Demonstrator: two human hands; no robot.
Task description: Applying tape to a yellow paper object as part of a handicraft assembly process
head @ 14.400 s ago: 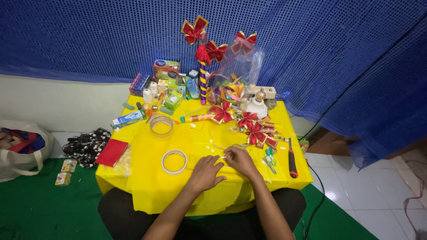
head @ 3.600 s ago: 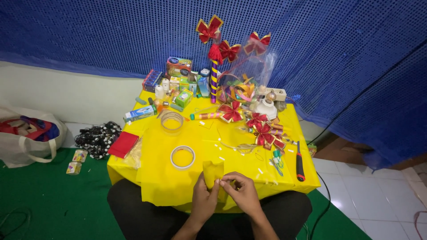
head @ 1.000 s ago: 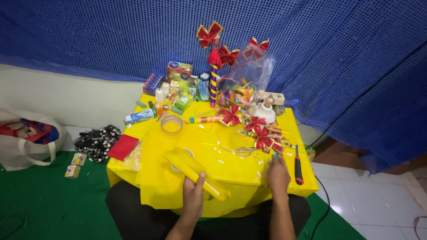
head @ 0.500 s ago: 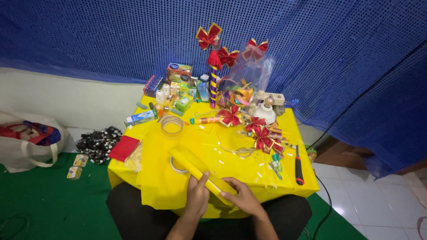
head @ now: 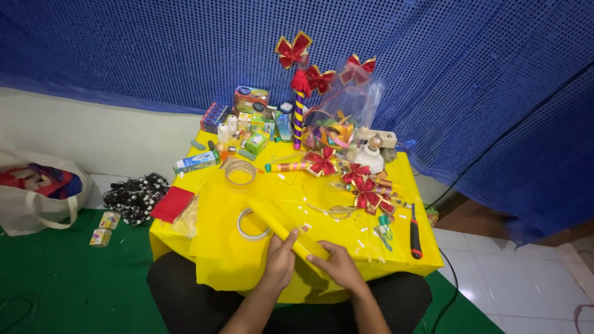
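Gripping a yellow paper roll (head: 286, 226), both hands (head: 309, 263).

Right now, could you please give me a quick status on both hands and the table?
Left hand and right hand both gripping the rolled yellow paper tube. Tube lies across the white tape ring. Nothing blocking the hands.

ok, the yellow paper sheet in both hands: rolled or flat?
Rolled. The yellow paper sheet forms a narrow tube, gripped by the left hand and right hand.

Yellow paper roll (head: 286, 227), yellow tablecloth (head: 346, 229), red-gold bows (head: 365, 188), blue mesh backdrop (head: 154, 49)
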